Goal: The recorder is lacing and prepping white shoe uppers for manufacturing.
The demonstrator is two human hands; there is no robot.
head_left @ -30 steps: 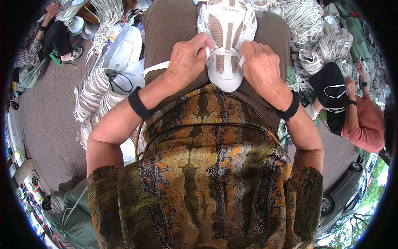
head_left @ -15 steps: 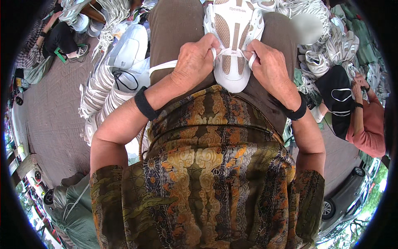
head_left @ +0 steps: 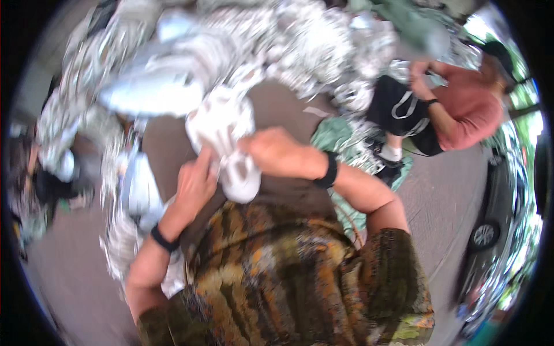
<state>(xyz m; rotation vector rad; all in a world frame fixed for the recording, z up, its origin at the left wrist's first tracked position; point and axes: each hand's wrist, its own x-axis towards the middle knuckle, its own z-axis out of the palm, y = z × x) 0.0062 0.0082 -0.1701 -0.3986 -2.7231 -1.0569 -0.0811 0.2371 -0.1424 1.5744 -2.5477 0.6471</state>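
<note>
A white sneaker [head_left: 241, 183] lies between my thighs, toe toward my body, its upper blurred by motion. At the sneaker's left side, my left hand [head_left: 195, 183] is closed, thumb and index finger brought close together at the shoelace. My right hand [head_left: 280, 153] is closed too, curled over the right side of the laces. The shoelace itself is smeared, and its ends in my fingers hardly show. Brown trousers [head_left: 167, 144] cover the legs under the shoe.
Heaps of white shoes and laces [head_left: 300, 46] spread beyond my knees and down the left. At right sits a person in a pink top [head_left: 470, 109] with a black cloth on the lap. Green sacking [head_left: 334, 141] lies by my right knee. A dark car [head_left: 485, 230] stands far right.
The whole view has swung and blurred, so the shoe and both hands appear lower and further left. My left hand now sits lower along the shoe than my right.
</note>
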